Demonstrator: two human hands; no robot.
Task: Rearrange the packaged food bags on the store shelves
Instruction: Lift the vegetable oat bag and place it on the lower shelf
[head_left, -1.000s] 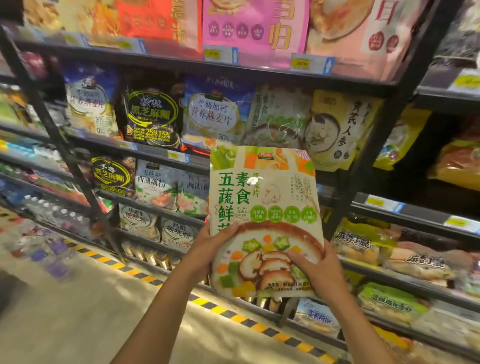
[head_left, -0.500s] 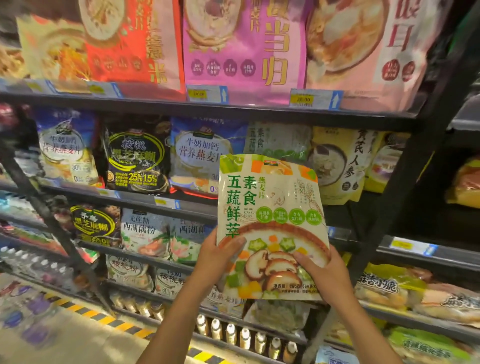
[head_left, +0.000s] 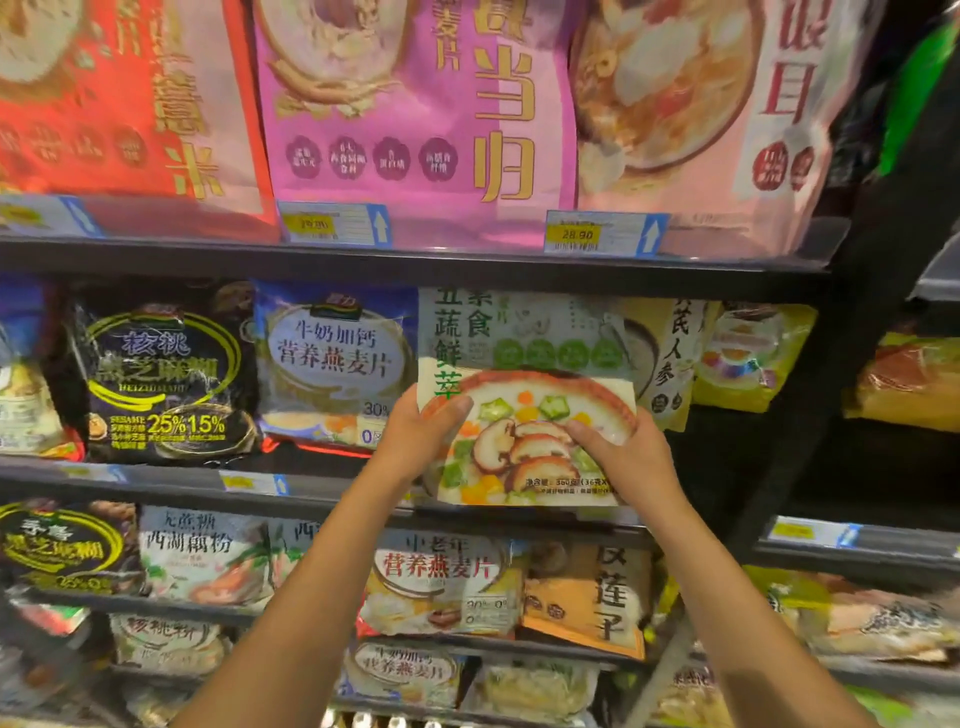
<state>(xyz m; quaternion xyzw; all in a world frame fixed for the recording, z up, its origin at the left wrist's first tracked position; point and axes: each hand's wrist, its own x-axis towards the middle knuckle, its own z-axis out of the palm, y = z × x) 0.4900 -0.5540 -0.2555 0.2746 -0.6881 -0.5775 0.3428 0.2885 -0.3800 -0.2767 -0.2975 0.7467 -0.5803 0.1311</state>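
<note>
Two hands of yours are up at the middle shelf (head_left: 156, 475), and between them is the green-and-white vegetable oat bag (head_left: 524, 395). Your left hand (head_left: 415, 441) has its grip closed on the bag's lower left edge, thumb across the printed bowl; your right hand (head_left: 628, 457) is closed on the lower right corner, fingers spread over the mushroom picture. The bag stands upright with its top already in under the upper shelf (head_left: 415, 262) and its bottom edge at the front lip of the middle shelf.

To its left stands a blue milk oat bag (head_left: 332, 364), just beside it, and further left a black sesame paste bag (head_left: 166, 379). To its right, a yellow ginseng bag (head_left: 670, 353) is partly hidden behind the one you hold.

On the upper shelf you have a red bag (head_left: 130, 98), a pink bag (head_left: 415, 114) and a pale pink bag (head_left: 691, 119), with price tags (head_left: 605, 234) clipped to the shelf lip below them. Lower shelves carry more cereal bags; their print is blurred, so I cannot read much of it. Dark metal uprights (head_left: 810, 415) frame the bay on the right, and the store is dim.
</note>
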